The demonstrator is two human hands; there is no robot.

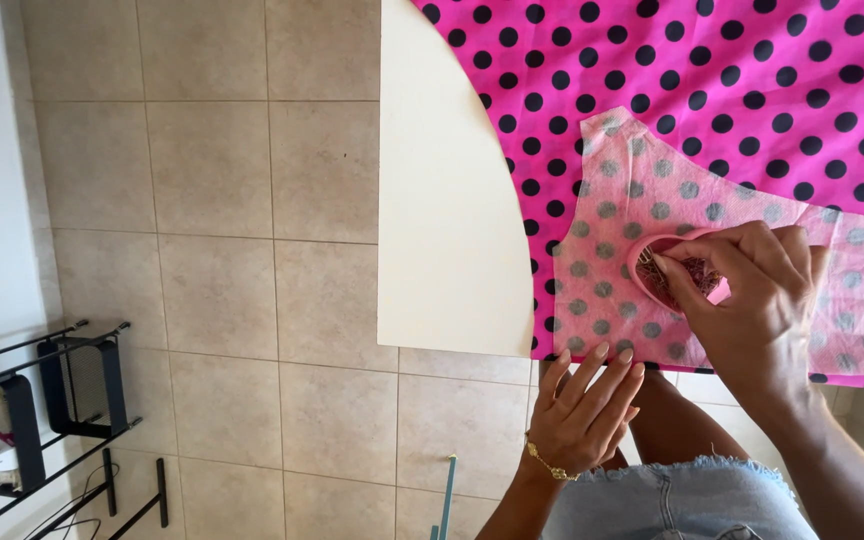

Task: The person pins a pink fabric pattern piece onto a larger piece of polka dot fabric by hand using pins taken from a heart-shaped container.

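Observation:
A pink fabric with black dots (742, 70) covers the right part of a cream table (442, 220). On it lies a translucent paper pattern piece (612, 250). A small round pink container of pins (667, 270) rests on the pattern. My right hand (752, 290) reaches into that container, with thumb and forefinger pinched over the pins. My left hand (587, 405), wearing a gold bracelet, lies flat with fingers apart at the table's near edge, touching the pattern's lower edge.
Beige floor tiles (222, 250) fill the left side. A black metal rack (42, 400) with cables and small items stands at the lower left. A thin teal stick (447, 495) stands below the table edge. My denim shorts (672, 500) show at the bottom.

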